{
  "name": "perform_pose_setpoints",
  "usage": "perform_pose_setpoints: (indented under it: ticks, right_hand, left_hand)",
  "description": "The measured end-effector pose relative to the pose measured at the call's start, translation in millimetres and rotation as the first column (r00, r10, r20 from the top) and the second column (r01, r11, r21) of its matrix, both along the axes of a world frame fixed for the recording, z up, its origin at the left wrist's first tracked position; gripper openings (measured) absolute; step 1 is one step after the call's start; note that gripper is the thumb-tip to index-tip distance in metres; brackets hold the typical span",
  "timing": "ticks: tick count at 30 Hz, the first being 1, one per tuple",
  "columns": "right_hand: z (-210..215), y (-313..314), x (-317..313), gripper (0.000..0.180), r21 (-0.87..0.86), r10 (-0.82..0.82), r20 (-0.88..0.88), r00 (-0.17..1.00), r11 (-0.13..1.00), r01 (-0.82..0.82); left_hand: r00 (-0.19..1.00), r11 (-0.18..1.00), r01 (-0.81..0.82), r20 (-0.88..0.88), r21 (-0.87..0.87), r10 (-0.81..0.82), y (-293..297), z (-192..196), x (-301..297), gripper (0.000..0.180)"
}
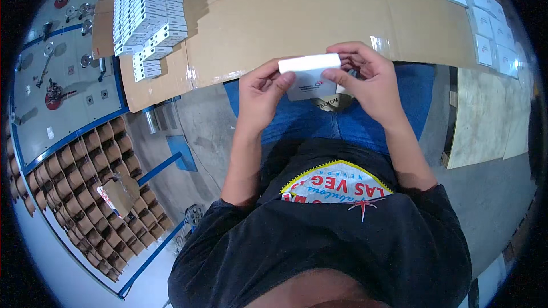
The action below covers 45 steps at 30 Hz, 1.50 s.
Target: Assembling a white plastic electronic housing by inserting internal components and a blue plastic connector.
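Both hands meet at the centre of the frame, just below the near edge of the cardboard-covered worktop (297, 17), over the person's blue-clad lap. Between them is a small white box (309, 63) (a flat folding carton, it seems), held level with its long side running left to right. The left hand (260, 94) pinches the box's left end, thumb on the near face and fingers (258, 73) curled behind. The right hand (371, 82) grasps the right end, its fingers arched over the top edge. Below the box a white card or leaflet (311, 88) with a small red mark hangs down, held between the 2 hands; whether it is tucked into the box I cannot tell.

The box looks light and thin-walled: stiff along its edges, easy to dent on its broad faces, and smooth enough to slip. It is best held by its short ends or corners, as it is now.

In the upper left of the frame stands a stack of like white boxes (149, 8) in rows on the worktop. In the upper right lie several flat white packets (485, 20). At the left, lower down, a blue-framed crate of brown tubes (85, 194) sits on the floor.
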State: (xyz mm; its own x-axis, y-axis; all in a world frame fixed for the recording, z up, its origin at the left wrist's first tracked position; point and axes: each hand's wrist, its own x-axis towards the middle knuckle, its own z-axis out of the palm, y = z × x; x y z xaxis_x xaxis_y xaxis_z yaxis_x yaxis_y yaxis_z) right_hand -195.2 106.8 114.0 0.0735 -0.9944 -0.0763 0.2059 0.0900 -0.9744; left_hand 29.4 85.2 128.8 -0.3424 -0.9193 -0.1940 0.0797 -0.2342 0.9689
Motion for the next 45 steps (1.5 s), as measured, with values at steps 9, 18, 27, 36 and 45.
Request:
perform_pose_setpoints:
  ticks: [9, 18, 27, 36, 45]
  right_hand:
    - [-14.9, 5.6, 4.6, 0.045, 0.103, 0.084, 0.142, 0.986, 0.99, -0.099]
    - [-0.5, 0.0, -2.7, 0.039, -0.231, -0.032, -0.161, 0.986, 0.973, -0.006]
    - [10.3, 4.2, 1.8, 0.045, -0.098, -0.045, 0.102, 0.994, 0.994, 0.055]
    - [-9.2, 6.3, 2.5, 0.044, -0.149, -0.013, 0.153, 0.988, 0.988, 0.036]
    - [0.1, 7.2, 8.1, 0.043, -0.163, 0.002, 0.2, 0.98, 0.986, 0.031]
  left_hand:
    - [0.787, 0.845, -0.173, -0.445, 0.506, 0.427, 13.9, -29.7, -12.8, 0.06]
    - [0.927, 0.97, -0.232, -0.32, -0.072, 0.198, 16.1, -24.8, -34.5, 0.079]
    - [0.983, 0.966, -0.091, -0.175, -0.243, 0.049, 1.8, -24.7, -13.6, 0.058]
    - [0.937, 0.942, -0.214, -0.328, -0.257, 0.123, 13.0, -29.1, -31.0, 0.046]
    - [0.909, 0.912, -0.353, -0.307, -0.207, 0.282, 21.1, -27.3, -34.3, 0.039]
